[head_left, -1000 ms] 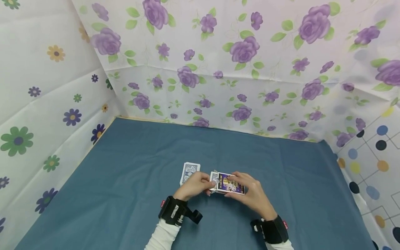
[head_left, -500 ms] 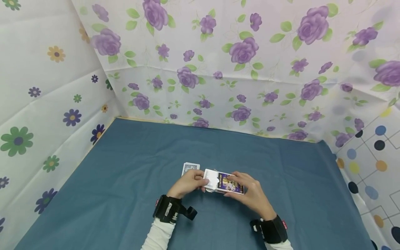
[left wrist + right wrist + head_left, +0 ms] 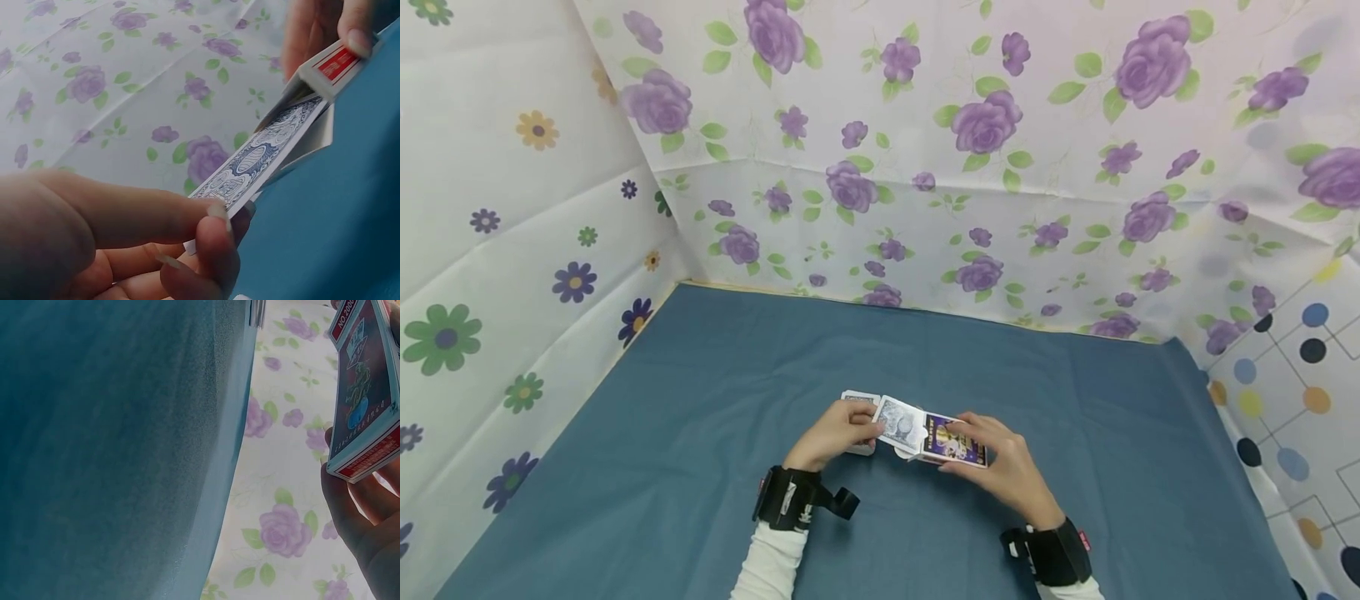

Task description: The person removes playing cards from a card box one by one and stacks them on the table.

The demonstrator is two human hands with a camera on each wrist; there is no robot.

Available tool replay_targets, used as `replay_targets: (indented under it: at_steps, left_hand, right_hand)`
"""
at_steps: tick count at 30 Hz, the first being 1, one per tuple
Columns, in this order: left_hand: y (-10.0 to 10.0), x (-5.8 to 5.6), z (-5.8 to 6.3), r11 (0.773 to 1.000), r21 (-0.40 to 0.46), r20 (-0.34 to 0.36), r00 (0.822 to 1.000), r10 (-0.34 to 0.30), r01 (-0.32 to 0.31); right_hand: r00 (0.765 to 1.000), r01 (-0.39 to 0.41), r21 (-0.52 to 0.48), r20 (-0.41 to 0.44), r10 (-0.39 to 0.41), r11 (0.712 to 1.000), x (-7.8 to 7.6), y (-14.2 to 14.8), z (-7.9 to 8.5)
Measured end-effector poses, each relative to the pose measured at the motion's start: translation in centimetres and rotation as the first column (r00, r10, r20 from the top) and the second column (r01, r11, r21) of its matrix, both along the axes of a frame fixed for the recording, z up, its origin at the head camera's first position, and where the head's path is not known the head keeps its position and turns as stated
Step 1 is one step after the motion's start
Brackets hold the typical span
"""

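Note:
In the head view my left hand pinches the outer end of some blue-backed playing cards between thumb and fingers. Their other end is still inside the purple-and-black card box, which my right hand grips along its sides. Seen from the left wrist, the cards slant out of the open end of the box, whose flap hangs below them. The right wrist view has the box tilted in the fingers, its red-and-white edge showing. How many cards are pinched is hidden.
Behind the left hand, a stack of playing cards lies face down on the blue tablecloth, partly covered by that hand. Flowered cloth hangs behind the table, with patterned sheets at both sides.
My left hand has moved left, drawing the cards farther out of the box, so much more of their backs shows. The right hand and the box have stayed nearly still.

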State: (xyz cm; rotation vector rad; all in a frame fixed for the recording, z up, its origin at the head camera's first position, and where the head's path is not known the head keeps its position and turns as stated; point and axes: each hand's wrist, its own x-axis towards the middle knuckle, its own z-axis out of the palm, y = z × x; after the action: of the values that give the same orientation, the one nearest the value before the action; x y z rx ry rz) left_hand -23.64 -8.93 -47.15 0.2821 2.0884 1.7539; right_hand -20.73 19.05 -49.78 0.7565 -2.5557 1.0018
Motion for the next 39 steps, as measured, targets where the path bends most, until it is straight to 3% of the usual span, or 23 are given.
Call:
replay_targets:
  at_steps: [4, 7, 12, 16, 27, 32, 37, 39]
  left_hand:
    - [-0.6, -0.1, 0.0, 0.998, -0.017, -0.021, 0.998, 0.066, -0.067]
    - [-1.0, -0.2, 0.0, 0.987, 0.002, -0.017, 0.987, 0.161, -0.161]
    - [-1.5, -0.6, -0.3, 0.933, 0.074, 0.005, 0.936, 0.352, -0.351]
    - [-2.0, -0.7, -0.5, 0.893, 0.082, 0.014, 0.896, 0.443, -0.443]
    - [-2.6, -0.8, -2.2, 0.835, 0.019, -0.04, 0.834, 0.551, -0.55]
    - [-2.7, -0.5, -2.9, 0.833, 0.005, -0.074, 0.83, 0.553, -0.554]
    - [-2.7, -0.5, -3.2, 0.832, -0.032, -0.074, 0.831, 0.551, -0.554]
    - [-2.6, -0.6, -3.2, 0.824, -0.043, -0.067, 0.824, 0.563, -0.566]
  right_hand:
    - [1.0, 0.001, -0.003, 0.009, -0.001, 1.0, 0.0, 0.0, 0.0]
    - [1.0, 0.006, -0.001, 0.008, -0.006, 1.0, 0.0, 0.0, 0.0]
    - [1.0, 0.007, -0.005, 0.017, -0.007, 1.0, 0.1, 0.0, 0.0]
    - [1.0, 0.011, -0.005, 0.025, -0.011, 1.0, 0.0, 0.1, 0.0]
    - [0.999, 0.012, -0.002, 0.034, -0.012, 1.0, 0.0, 0.1, 0.0]
    - [0.999, 0.017, -0.001, 0.043, -0.016, 1.0, 0.0, 0.1, 0.0]
    - [0.998, 0.019, 0.002, 0.053, -0.019, 1.0, 0.0, 0.1, 0.1]
    - [0.998, 0.017, 0.005, 0.054, -0.018, 1.0, 0.0, 0.2, 0.1]
